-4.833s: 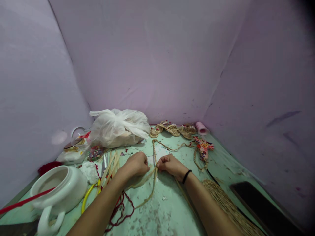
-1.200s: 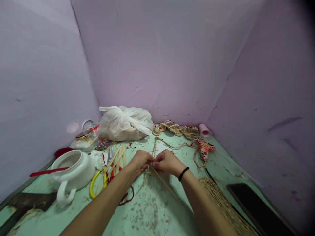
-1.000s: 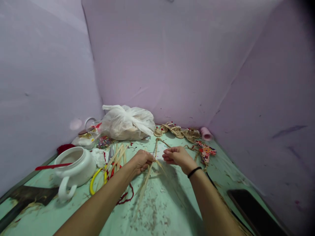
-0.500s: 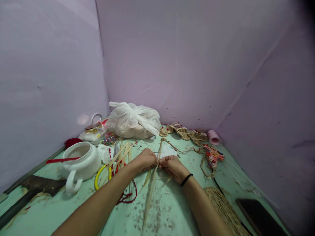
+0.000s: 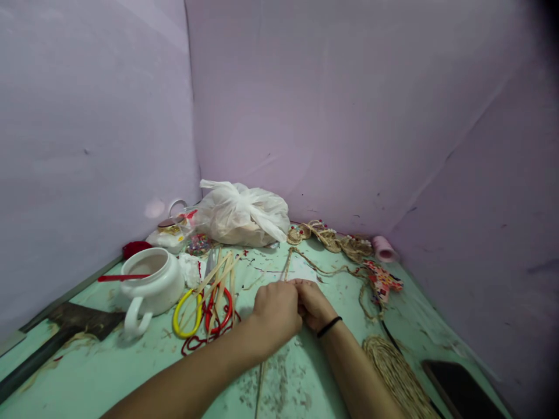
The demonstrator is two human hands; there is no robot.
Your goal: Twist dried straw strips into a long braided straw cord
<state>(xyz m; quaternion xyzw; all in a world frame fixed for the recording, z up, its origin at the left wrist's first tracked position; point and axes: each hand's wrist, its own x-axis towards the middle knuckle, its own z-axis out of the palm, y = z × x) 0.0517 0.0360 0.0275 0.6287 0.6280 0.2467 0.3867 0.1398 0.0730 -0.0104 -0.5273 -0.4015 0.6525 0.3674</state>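
Note:
My left hand [image 5: 277,308] is closed, its back toward me and its fingers hidden. It presses against my right hand [image 5: 313,302], which has curled fingers and a black band at the wrist. Between them the hands grip a straw-coloured braided cord [image 5: 287,265]; the gripped part is covered. From the hands the cord runs away from me, bends, and trails right as a thin braid [image 5: 327,271] toward a patterned cloth piece [image 5: 382,280]. A loose fibre strand [image 5: 259,384] hangs below my left hand onto the green tabletop [image 5: 301,372].
Left are a white pot [image 5: 159,288] with a red stick [image 5: 122,278], a hatchet-like tool [image 5: 82,320], scissors with yellow handles [image 5: 175,317] and pale strips. Behind are a tied plastic bag [image 5: 240,212] and woven pieces [image 5: 327,237]. Right are a pink spool [image 5: 384,249], straw coil [image 5: 393,372] and phone [image 5: 463,387].
My left hand has moved right and toward me, turning over to meet my right hand. The fibre strands under the hands are now mostly covered. The view has shifted slightly.

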